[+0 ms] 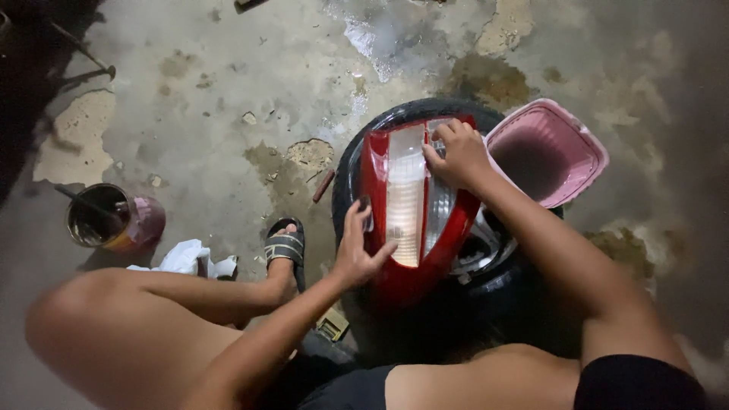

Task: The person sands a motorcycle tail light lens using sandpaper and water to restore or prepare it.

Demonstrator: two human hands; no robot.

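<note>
knees | left hand (358, 254) grip steadies tail lamp (414, 205) | right hand (458, 156) presses lens | tyre (425, 114), pink basket (550, 152), can (114, 220) around

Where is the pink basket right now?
The pink basket sits on the concrete floor at upper right, beside the tyre and the right hand.

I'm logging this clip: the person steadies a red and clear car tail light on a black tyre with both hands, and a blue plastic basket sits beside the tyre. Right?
Not quite: in the head view the plastic basket is pink, not blue. The rest holds: the left hand and right hand rest on the red and clear car tail light, which lies on the black tyre.
</note>
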